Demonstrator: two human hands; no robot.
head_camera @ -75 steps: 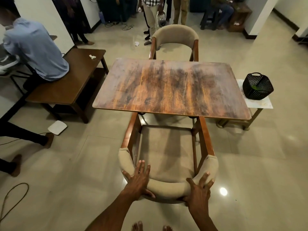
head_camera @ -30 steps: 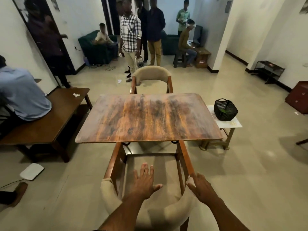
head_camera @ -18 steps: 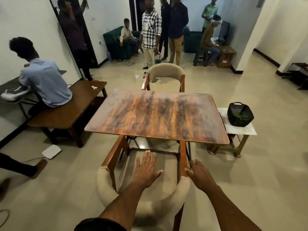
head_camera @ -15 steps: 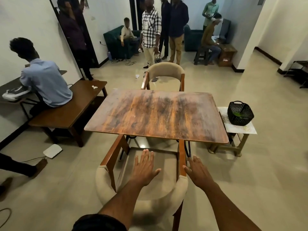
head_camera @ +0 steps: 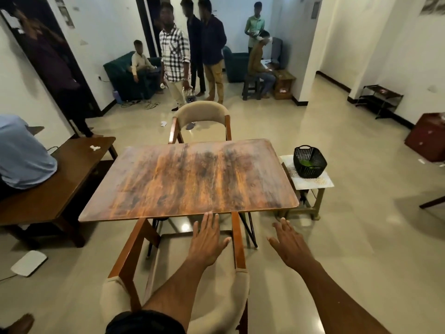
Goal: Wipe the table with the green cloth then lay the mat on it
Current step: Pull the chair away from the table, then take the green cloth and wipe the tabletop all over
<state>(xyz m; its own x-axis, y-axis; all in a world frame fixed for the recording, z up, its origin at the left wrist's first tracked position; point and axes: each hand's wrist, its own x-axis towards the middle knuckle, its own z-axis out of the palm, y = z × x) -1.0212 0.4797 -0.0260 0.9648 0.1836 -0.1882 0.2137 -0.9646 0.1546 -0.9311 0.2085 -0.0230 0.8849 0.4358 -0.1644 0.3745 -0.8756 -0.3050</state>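
Note:
The wooden table (head_camera: 192,179) stands in front of me with a bare, streaked top. To its right, a black basket (head_camera: 310,161) on a small white side table (head_camera: 317,183) holds the green cloth (head_camera: 306,163), seen only as a green patch inside. A patterned sheet under the basket may be the mat; I cannot tell. My left hand (head_camera: 208,239) hovers open above the near chair's seat, fingertips at the table's front edge. My right hand (head_camera: 290,242) is open, empty, over the floor right of the chair.
A beige padded chair (head_camera: 173,280) is tucked under the table's near side, a second chair (head_camera: 202,119) stands at the far side. A brown bench (head_camera: 53,179) with a seated person is on the left. Several people stand behind. Open floor lies to the right.
Both hands have left the chair's backrest and moved forward and to the right. My view has shifted right, bringing the basket and side table closer to the middle.

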